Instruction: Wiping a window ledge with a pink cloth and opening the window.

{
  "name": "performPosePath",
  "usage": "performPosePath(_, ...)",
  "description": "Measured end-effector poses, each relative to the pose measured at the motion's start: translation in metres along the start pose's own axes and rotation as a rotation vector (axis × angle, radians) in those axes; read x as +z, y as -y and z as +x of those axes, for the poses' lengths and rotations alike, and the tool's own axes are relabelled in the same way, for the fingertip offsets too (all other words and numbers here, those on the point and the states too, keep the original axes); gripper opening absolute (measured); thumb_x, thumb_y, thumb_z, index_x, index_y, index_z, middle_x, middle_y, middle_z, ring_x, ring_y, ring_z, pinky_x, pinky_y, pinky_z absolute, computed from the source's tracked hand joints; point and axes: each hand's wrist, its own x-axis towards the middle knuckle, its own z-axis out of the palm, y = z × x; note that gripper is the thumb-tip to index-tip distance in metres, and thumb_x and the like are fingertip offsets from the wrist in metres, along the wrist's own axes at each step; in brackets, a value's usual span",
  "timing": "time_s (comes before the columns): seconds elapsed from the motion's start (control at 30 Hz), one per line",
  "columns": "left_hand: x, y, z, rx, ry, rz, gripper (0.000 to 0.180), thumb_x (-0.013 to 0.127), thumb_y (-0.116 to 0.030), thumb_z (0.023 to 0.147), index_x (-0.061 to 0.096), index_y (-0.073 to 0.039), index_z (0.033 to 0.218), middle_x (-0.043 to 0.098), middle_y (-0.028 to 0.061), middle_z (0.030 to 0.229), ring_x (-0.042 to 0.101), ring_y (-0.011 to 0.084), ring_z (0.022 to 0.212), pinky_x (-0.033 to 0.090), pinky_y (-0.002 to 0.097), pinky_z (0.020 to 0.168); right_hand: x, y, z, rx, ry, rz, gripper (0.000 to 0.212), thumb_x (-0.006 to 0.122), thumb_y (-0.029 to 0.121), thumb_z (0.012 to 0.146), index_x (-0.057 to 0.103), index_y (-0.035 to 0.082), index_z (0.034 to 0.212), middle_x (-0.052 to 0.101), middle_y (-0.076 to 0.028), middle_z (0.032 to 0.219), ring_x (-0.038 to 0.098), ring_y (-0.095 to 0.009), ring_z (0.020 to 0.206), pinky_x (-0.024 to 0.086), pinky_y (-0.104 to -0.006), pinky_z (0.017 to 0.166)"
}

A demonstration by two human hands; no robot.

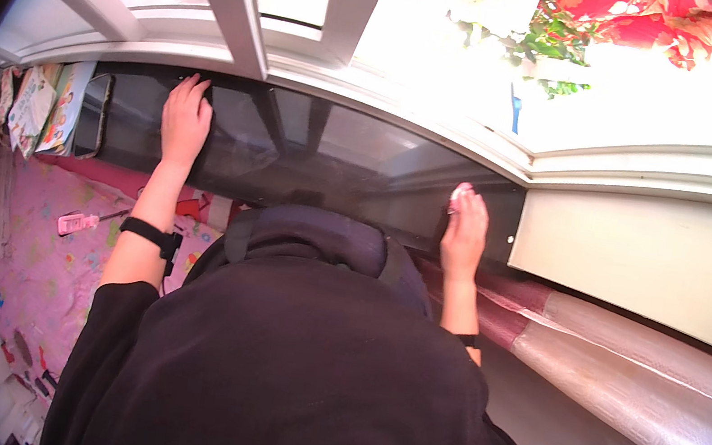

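My left hand (186,121) lies on the glossy black windowsill (320,154), towards its left part, with the fingers stretched out to the window frame (303,79). Nothing shows in it. Further right, my right hand (466,233) is over the sill near its right end. Its fingers are bent together around a small pinkish-white bit at the fingertips, too bright and small to name. A black band (147,234) circles my left wrist.
Booklets (64,113) and a dark, thin-rimmed rectangular object (94,115) stand at the sill's left end. A pink patterned bed cover (49,270) lies below left, a pink-and-white curtain (615,386) hangs right. White window bars (232,5) cross above; green leaves (559,37) show outside.
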Motion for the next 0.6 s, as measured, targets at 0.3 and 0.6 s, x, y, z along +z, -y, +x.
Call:
performPosePath(0.3, 0.002, -0.004, 0.001, -0.015, 0.01, -0.03, 0.03, 0.056, -0.012, 0.087, 0.065, -0.006, 0.114, 0.062, 0.0131, 0.125, 0.055, 0.0317, 0.119, 0.043, 0.0435, 0.101, 0.014, -0.055, 0.049, 0.186, -0.159, -0.068, 0.024, 0.057, 0.01, 0.093, 0.062, 0.007, 0.116, 0.061, -0.011, 0.118, 0.054, -0.032, 0.116, 0.043, -0.042, 0.1)
performPosePath(0.6, 0.002, 0.009, -0.003, -0.015, 0.015, -0.025, 0.031, 0.055, -0.013, 0.088, 0.064, -0.008, 0.118, 0.06, 0.0115, 0.129, 0.053, 0.0298, 0.121, 0.042, 0.043, 0.102, 0.005, -0.014, -0.005, 0.162, -0.104, -0.025, 0.034, 0.057, 0.008, 0.093, 0.057, 0.004, 0.127, 0.058, -0.015, 0.128, 0.05, -0.037, 0.124, 0.04, -0.0437, 0.106)
